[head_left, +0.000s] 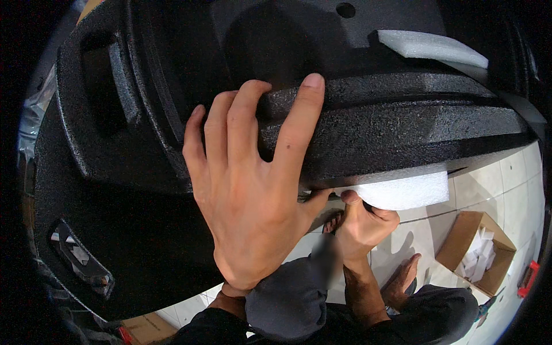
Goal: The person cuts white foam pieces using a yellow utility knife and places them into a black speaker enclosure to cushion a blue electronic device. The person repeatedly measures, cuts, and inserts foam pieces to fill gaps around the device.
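Note:
A large black moulded piece (397,129) with a grainy surface, ridged edges and a handle-like slot fills most of the view. My left hand (247,178) grips its near edge, fingers spread over the top and thumb down by the lower rim. Just below that rim, my right hand (362,227) is closed on a white foam piece (411,192), thumb up against it. The upper part of this foam is hidden behind the black piece. Another white foam strip (434,47) lies on top of the black piece at the far right.
An open cardboard box (483,250) with white foam bits stands on the tiled floor at the lower right. A red object (528,279) lies beside it. Part of another cardboard box (149,329) shows at the lower left. My knees and bare feet are below the black piece.

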The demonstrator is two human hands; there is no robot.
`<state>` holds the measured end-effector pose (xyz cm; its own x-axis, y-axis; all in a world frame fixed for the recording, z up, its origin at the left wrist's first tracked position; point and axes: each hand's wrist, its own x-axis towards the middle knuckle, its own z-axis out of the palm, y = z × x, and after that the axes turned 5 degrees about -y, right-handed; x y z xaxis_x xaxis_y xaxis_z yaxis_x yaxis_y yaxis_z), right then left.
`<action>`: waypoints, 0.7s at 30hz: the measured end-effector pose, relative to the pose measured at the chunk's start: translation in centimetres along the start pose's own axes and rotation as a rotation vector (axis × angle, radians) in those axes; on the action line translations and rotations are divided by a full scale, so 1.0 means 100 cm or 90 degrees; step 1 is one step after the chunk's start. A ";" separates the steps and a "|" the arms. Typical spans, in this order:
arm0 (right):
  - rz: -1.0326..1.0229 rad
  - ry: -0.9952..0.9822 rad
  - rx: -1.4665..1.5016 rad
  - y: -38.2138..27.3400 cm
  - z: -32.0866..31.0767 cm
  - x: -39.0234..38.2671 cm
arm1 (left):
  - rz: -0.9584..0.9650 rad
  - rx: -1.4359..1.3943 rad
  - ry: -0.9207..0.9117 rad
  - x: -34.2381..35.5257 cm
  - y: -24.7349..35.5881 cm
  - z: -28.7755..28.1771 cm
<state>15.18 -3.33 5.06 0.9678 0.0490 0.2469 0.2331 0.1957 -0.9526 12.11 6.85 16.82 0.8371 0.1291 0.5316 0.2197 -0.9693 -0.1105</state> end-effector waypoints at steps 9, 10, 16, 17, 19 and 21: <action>0.069 -0.065 0.091 -0.011 -0.005 0.002 | -0.011 0.022 -0.022 -0.008 0.003 -0.012; 0.090 -0.076 0.100 -0.012 -0.007 0.002 | -0.013 0.027 -0.026 -0.007 0.003 -0.014; 0.057 -0.169 0.186 0.002 -0.035 -0.002 | 0.032 -0.003 -0.046 -0.003 0.007 -0.015; 0.053 -0.198 0.244 0.003 -0.042 0.002 | 0.032 -0.006 -0.052 -0.001 0.007 -0.019; 0.017 -0.148 0.309 0.009 -0.060 0.011 | 0.030 -0.011 -0.068 0.000 0.011 -0.027; 0.100 -0.082 0.273 0.004 -0.084 0.024 | 0.084 -0.015 -0.062 0.005 0.025 -0.026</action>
<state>18.38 -11.33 3.82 0.9622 0.2261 0.1516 -0.0017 0.5620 -0.8272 11.74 3.97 18.97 0.9025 0.0187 0.4304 0.0937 -0.9836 -0.1538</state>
